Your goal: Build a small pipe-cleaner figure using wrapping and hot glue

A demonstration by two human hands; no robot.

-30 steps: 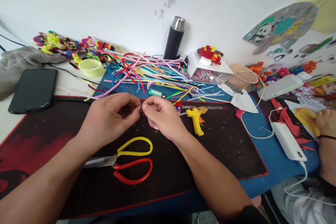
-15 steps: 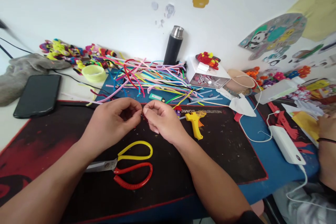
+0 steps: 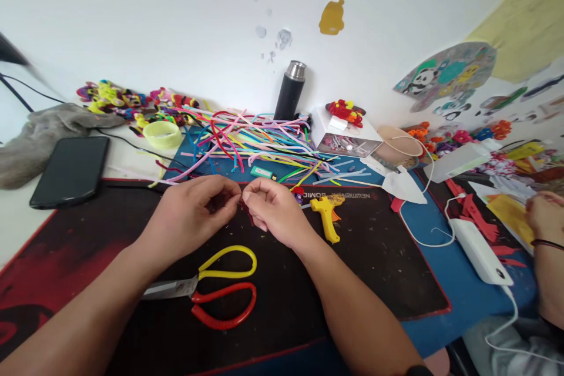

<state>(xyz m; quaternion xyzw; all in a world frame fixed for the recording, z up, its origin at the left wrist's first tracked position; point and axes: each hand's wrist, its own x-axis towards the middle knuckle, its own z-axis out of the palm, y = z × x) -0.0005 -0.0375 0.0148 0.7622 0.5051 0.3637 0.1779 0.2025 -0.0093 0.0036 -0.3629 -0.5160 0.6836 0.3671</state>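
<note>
My left hand (image 3: 187,214) and my right hand (image 3: 279,211) meet fingertip to fingertip above the dark desk mat (image 3: 365,270). Both are closed in a pinch on a small dark red pipe cleaner (image 3: 244,204), mostly hidden by the fingers. Below them lie large scissors (image 3: 194,288) with one yellow and one red handle loop, the blades pointing left under my left forearm. Right of my right hand rests a yellow glue gun (image 3: 327,216). A small red and purple piece (image 3: 298,194) is by its nozzle.
Behind the hands spreads a heap of coloured pipe cleaners (image 3: 259,141), with a black thermos (image 3: 291,91) at the wall. A phone (image 3: 70,170) lies left. At right are a white power bank (image 3: 480,252) with cables and another person's arm (image 3: 549,247).
The camera view has tilted up slightly, so the table sits lower in the picture. My hands keep their pinch at nearly the same place over the mat.
</note>
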